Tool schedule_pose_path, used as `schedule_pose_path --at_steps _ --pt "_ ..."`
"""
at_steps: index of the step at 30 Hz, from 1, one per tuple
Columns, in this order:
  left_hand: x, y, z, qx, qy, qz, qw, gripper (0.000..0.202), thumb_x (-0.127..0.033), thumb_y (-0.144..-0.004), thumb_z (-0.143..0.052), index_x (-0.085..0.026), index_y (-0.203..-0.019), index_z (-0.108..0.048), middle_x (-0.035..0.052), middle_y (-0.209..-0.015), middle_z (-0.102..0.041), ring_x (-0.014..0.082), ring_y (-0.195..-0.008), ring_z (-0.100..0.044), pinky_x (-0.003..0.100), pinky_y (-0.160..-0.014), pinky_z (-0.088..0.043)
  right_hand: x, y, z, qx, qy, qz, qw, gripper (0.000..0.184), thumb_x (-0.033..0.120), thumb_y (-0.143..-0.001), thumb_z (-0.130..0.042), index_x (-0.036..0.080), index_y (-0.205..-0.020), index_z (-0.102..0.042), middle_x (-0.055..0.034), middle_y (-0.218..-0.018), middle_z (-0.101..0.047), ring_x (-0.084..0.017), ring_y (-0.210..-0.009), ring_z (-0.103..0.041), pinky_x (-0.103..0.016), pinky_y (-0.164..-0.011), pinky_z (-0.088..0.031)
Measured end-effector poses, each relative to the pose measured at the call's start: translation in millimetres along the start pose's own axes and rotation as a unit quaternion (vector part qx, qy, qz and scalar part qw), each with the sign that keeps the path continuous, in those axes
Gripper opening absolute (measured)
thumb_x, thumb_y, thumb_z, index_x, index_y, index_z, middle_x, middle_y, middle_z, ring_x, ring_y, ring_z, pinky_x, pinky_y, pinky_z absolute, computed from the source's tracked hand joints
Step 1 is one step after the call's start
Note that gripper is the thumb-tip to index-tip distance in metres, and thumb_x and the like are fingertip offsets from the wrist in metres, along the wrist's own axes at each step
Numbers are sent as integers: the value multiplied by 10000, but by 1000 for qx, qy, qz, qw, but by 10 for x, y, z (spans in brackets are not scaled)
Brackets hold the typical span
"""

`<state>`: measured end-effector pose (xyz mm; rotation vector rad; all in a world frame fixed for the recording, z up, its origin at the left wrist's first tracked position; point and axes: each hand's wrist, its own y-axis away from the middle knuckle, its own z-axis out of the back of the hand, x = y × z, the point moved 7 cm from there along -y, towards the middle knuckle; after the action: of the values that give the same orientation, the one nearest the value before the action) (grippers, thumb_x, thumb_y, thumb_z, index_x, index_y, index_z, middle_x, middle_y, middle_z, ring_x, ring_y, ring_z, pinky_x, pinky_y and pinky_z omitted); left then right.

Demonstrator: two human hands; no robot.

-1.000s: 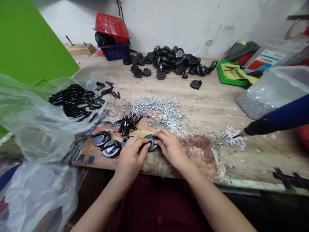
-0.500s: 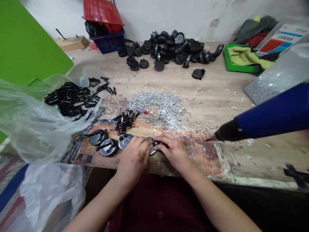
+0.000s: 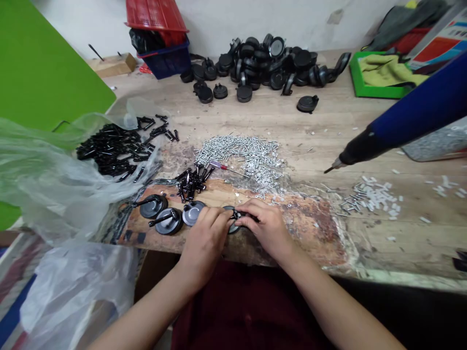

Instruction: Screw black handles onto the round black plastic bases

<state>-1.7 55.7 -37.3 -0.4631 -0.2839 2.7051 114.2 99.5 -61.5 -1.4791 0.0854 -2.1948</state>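
My left hand [image 3: 205, 239] and my right hand [image 3: 263, 224] meet at the near edge of the wooden table [image 3: 321, 131], fingers pinched together on a round black disc part [image 3: 232, 222] that they mostly hide. A small black piece sits between the fingertips on top of the disc. Just left of my left hand lie three more discs: one bare [image 3: 192, 212] and two with black levers fitted, one nearer [image 3: 166, 221] and one farther left [image 3: 153, 205]. A small pile of black levers [image 3: 189, 182] lies behind them.
A heap of silver screws [image 3: 241, 153] with a red-handled screwdriver [image 3: 222, 166] lies mid-table. Black levers fill a clear plastic bag [image 3: 109, 146] at left. A pile of black discs [image 3: 270, 63] sits at the back. Another person's blue-sleeved arm holds a powered driver [image 3: 365, 143] at right.
My hands stay closed on the same disc, fingers shifting slightly. The blue-sleeved arm swept in from the right, low over the table, then lifted farther back. The view tilted down a little.
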Motion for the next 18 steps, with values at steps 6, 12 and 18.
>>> schedule_pose_path --at_steps 6,12,18 --pt "-57 -29 -15 50 -29 -43 997 181 -131 -925 -405 -148 -954 -583 61 -840 -563 188 -771 -485 306 -682 -456 31 3 -2 5 10 5 1000 139 161 -796 -659 205 -918 -709 -32 -837 -687 -155 -768 -660 -287 -730 -542" --pt "-235 -40 -80 61 -148 -125 979 239 -55 -871 -407 -56 -1019 -595 100 -811 -565 232 -741 -468 361 -645 -461 70 -6 -51 22 32 9 999 158 113 -841 -581 200 -894 -702 -39 -844 -676 -165 -807 -652 -293 -746 -543" --pt "-48 -46 85 -19 43 6 999 194 -156 -907 -456 -131 -985 -632 86 -846 -619 201 -803 -560 326 -707 -491 199 82 84 4 51 6 999 250 182 -876 -554 218 -1108 -639 -63 -971 -637 -190 -916 -619 -330 -832 -520"
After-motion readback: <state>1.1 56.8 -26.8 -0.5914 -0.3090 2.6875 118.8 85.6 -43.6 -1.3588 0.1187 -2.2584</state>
